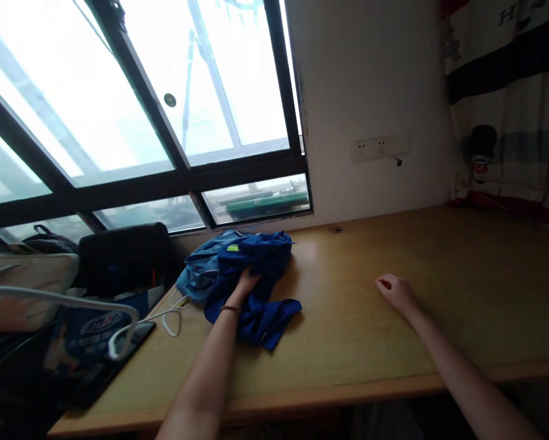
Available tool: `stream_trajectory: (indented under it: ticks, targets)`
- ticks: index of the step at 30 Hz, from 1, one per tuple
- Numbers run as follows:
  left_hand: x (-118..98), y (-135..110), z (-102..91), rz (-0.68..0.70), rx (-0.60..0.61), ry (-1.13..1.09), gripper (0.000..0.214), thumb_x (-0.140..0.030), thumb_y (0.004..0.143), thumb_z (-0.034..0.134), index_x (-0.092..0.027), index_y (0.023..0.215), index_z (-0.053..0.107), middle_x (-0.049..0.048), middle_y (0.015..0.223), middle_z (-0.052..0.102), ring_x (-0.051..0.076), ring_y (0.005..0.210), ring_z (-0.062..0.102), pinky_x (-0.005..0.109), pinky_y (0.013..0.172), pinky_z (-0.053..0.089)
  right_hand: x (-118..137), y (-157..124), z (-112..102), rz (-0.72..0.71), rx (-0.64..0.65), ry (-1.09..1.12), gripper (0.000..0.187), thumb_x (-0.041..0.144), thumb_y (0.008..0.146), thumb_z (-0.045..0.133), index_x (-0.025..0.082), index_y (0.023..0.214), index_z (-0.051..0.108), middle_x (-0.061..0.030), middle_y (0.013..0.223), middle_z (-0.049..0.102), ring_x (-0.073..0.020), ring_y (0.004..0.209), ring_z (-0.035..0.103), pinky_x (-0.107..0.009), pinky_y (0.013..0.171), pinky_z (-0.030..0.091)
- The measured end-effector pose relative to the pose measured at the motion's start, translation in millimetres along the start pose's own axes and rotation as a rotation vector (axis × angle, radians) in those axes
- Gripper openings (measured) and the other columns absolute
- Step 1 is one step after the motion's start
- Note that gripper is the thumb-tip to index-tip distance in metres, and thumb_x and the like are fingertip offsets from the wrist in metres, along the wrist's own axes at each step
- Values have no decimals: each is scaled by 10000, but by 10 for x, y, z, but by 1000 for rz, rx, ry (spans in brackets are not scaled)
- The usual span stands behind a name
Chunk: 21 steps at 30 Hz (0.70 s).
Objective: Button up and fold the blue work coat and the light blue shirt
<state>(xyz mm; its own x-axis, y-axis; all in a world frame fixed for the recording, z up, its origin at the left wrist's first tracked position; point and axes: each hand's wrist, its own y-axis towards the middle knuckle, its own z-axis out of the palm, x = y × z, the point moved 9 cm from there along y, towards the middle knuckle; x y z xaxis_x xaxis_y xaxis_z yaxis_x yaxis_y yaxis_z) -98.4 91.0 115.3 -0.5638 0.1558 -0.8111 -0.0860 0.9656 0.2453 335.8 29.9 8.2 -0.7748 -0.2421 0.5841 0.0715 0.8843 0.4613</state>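
Note:
A crumpled blue garment (256,263) lies on the wooden desk (394,342) near the window. My left hand (246,283) reaches into its folds, fingers buried in the cloth and gripping it. A thin bracelet circles that wrist. My right hand (396,292) rests on the bare desk to the right, well apart from the garment, its fingers curled loosely under with nothing seen in them.
A white cable (171,318) and a dark tablet-like slab (118,354) lie at the desk's left end. A black bag (123,253) and a printed blue bag (95,324) stand left of it. A wall socket (370,148) and a curtain (508,110) are behind.

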Motion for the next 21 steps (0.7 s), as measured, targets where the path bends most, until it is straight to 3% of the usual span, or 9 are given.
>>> stream_trajectory:
  ticks: [2, 4, 6, 8, 10, 12, 16, 19, 21]
  targets:
    - [119, -70, 135, -36, 35, 259, 477, -251, 673, 655, -175, 1132, 552, 148, 1204, 515, 357, 1153, 415, 509, 954, 318, -26, -17, 14, 2, 11, -19, 233, 291, 779, 437, 179, 731, 637, -64, 787, 647, -183, 718, 589, -292, 686, 443]
    - [130, -235, 183, -53, 35, 590, 637, -379, 695, 620, -203, 1277, 429, 180, 1358, 344, 427, 1225, 287, 607, 936, 250, -5, -33, 24, -7, 24, -28, 239, 292, 778, 436, 178, 731, 641, -65, 798, 650, -180, 727, 590, -284, 696, 441]
    - [78, -534, 271, -6, 55, 798, 781, -533, 695, 564, -251, 1364, 278, 172, 1449, 139, 472, 1258, 165, 669, 890, 224, 31, -46, 29, -15, 33, -31, 241, 288, 778, 433, 179, 733, 644, -64, 807, 652, -179, 734, 591, -278, 698, 439]
    - [90, -923, 479, 88, 180, 872, 891, -618, 650, 557, -319, 1390, 161, 115, 1479, -7, 482, 1274, 75, 690, 866, 220, 59, -53, 36, -22, 43, -31, 240, 285, 777, 433, 183, 736, 646, -63, 812, 653, -179, 739, 593, -276, 700, 438]
    - [267, -1258, 639, 100, 307, 937, 916, -634, 619, 577, -346, 1384, 163, 87, 1483, -5, 492, 1273, 35, 712, 857, 183, 67, -56, 46, -22, 52, -32, 240, 286, 776, 435, 186, 736, 650, -61, 811, 655, -179, 739, 594, -278, 703, 437]
    - [482, -1382, 659, 88, 347, 962, 738, -622, 722, 462, -357, 1369, 224, 74, 1475, 114, 451, 1285, 81, 696, 891, 147, 60, -58, 53, -21, 55, -34, 241, 289, 773, 438, 187, 734, 654, -60, 811, 657, -181, 741, 596, -283, 711, 437]
    - [708, -976, 295, 70, 185, 1016, 436, -438, 876, 276, -335, 1268, 438, 69, 1337, 413, 357, 1247, 247, 598, 938, 198, 16, -58, 60, -15, 53, -16, 243, 296, 767, 443, 187, 738, 659, -61, 817, 662, -187, 756, 601, -292, 724, 440]
    - [609, -554, -18, 53, 40, 1073, 380, -282, 885, 288, -275, 1126, 582, 103, 1230, 505, 340, 1170, 335, 574, 899, 251, -38, -57, 49, 11, 43, 15, 239, 306, 757, 457, 184, 746, 662, -65, 821, 666, -192, 761, 607, -296, 723, 445]
    - [465, -416, -84, 30, 7, 1111, 390, -152, 861, 295, -205, 1068, 622, 149, 1150, 544, 345, 1112, 389, 592, 877, 243, -70, -61, 41, 36, 38, 33, 235, 316, 749, 470, 183, 743, 663, -68, 820, 669, -198, 764, 610, -299, 720, 447]
